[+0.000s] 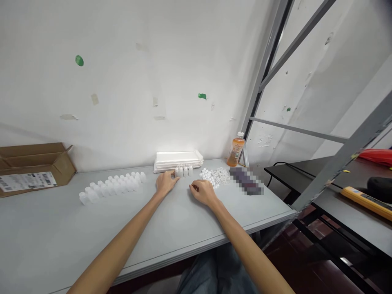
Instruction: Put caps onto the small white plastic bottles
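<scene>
The left hand (167,183) reaches out flat on the desk (61,232). Its grip is open, and its fingertips touch the end of a short row of small white bottles (185,171). The bottles stand straight up, with their thin tops pointing at the ceiling. The row runs from left to right, and the hand hides a bit of the first bottle.

The right hand (203,192) rests on the desk with its fingers curled in a loose grip. I cannot tell if it holds something tiny. It is just beside a pile of white caps (214,177).

More white bottles (112,187) sit close together in long rows to the left. White on white makes them hard to count.

A stack of white sheets (177,161) lies behind the short row. An orange drink bottle (236,150) stands past the caps. Next to it is a dark thing (246,181), too blurry to make out. A cardboard box (33,167) sits at the far left end.
</scene>
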`<state>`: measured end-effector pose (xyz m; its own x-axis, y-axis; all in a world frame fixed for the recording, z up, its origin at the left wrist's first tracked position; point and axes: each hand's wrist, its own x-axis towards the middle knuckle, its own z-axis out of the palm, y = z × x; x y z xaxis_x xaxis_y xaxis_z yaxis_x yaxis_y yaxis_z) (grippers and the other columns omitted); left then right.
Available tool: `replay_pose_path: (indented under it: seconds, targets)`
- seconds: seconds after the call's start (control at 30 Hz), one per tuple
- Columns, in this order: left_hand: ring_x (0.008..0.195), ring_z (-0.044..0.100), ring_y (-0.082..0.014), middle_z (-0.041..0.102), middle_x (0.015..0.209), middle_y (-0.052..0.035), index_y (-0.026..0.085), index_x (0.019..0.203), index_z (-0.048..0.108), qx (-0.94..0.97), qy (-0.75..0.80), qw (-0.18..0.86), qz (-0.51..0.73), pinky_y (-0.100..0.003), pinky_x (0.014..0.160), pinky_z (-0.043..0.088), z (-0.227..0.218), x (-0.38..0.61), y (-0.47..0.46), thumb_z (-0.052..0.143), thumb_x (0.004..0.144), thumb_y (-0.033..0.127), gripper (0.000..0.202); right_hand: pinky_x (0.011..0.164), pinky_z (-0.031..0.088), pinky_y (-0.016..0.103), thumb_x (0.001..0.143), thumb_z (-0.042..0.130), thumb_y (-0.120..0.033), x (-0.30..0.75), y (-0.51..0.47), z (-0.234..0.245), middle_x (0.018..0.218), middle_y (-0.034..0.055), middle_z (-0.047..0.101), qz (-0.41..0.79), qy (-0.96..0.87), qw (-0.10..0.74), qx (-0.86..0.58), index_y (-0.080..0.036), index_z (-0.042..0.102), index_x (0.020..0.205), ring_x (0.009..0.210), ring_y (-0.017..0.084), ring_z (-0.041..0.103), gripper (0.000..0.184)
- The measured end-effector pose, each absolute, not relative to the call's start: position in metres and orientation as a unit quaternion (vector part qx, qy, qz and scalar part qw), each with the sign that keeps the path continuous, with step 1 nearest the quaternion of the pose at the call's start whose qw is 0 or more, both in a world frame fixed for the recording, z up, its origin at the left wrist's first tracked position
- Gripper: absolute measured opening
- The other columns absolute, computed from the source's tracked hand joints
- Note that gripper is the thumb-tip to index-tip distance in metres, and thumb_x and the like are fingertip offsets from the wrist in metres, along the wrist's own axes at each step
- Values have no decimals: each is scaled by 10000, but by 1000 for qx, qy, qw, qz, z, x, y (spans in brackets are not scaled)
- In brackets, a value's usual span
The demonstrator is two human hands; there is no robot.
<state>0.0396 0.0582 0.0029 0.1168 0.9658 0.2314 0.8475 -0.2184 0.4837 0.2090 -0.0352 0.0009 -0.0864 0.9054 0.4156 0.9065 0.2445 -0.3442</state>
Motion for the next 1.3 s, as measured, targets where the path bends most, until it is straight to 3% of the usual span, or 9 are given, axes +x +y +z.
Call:
replay_pose_path:
  seconds: [0.5,0.73,1.03,1.17,1.3]
  targets:
    - [997,657,-267,747,1035,-1,290,972,740,775,546,141,286,-318,773,483,2,39,68,694,750,387,247,561,266,239,865,530,-218,209,-34,0,679,25,656,2,-737,282,-614,-177,617,653,601,115,528,233]
    - [1051,643,-273,742,1061,-17,257,1075,707,785,530,138,290,-321,804,482,2,36,68,689,753,393,350,566,267,233,868,532,-219,208,-36,2,695,19,662,4,-736,268,-622,-174,646,694,618,113,527,213]
    - [751,673,-194,709,1119,-57,182,1210,619,800,494,151,304,-311,772,488,5,19,52,708,730,361,520,573,269,233,874,518,-225,209,-34,0,704,15,663,8,-740,271,-616,-176,642,690,622,113,528,227]
    - [916,650,-224,676,1155,-59,214,1199,627,845,455,35,277,-325,804,468,34,-15,43,661,784,329,433,574,268,233,872,517,-227,209,-34,0,703,17,663,10,-740,273,-614,-176,646,694,626,117,530,226]
    - [1123,541,-289,660,1159,-80,217,1066,692,865,462,-91,171,-420,938,382,67,-56,58,617,831,336,275,571,264,233,876,512,-233,210,-35,0,693,19,658,11,-741,275,-612,-176,640,682,619,117,526,240]
